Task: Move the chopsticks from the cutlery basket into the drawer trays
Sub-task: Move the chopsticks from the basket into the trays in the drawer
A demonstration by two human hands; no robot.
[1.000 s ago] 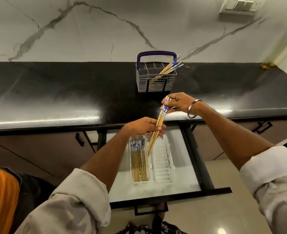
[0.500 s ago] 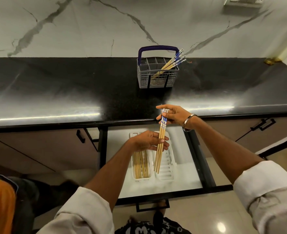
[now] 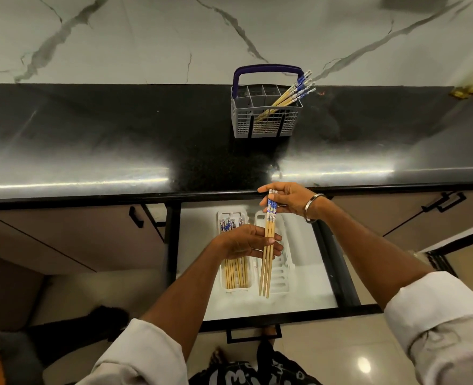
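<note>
Right hand [image 3: 288,200] pinching chopsticks [image 3: 268,240] tops, left hand [image 3: 246,243] gripping their middle, over right tray [image 3: 281,276]

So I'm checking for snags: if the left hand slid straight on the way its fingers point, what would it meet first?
The left hand points right, already touching the held chopsticks. Past them, probably the right tray's ribbed inside, if the hand is low enough; height is unclear.

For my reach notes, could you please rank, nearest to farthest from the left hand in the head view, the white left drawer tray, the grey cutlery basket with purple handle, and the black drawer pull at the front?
1. White left drawer tray, directly beneath the left hand.
2. Black drawer pull, nearer the person, on the drawer front.
3. Grey cutlery basket with purple handle, far back on the black counter.
</note>
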